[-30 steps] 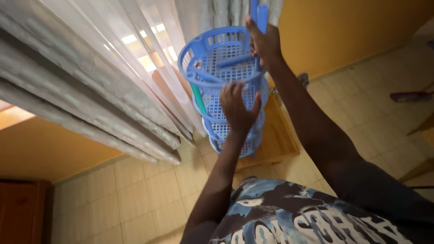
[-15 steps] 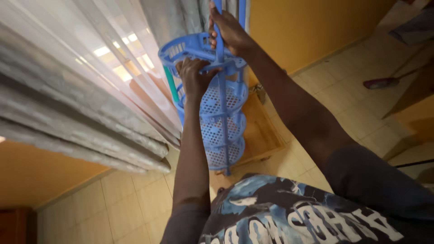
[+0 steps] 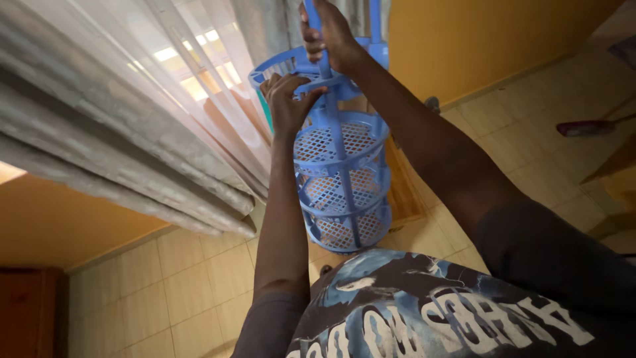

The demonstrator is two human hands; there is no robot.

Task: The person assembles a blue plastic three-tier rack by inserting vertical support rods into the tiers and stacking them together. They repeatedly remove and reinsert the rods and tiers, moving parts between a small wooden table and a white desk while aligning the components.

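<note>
The tall blue plastic rack of round perforated tiers [image 3: 341, 172] is held upright in front of the body, close to the sheer white curtain [image 3: 192, 86] and above the low wooden stand [image 3: 404, 192] on the beige tiled floor [image 3: 199, 285]. Compared with a second ago, the left hand [image 3: 288, 99] has been moved up from the side of a middle tier to the top tier, where its fingers [image 3: 311, 93] are now curled over the rim beside an upright post. The right hand [image 3: 331, 33] has been kept high, its fingers closed around the upper part of a post, just above the left fingers. The rack itself has been swung nearer to vertical, so that its lower tiers now hang straight below both sets of fingers. With both hands gathered at the top, the rack appears to be carried by its upper end alone, which suggests it is being lifted or repositioned rather than steadied from the side.
</note>
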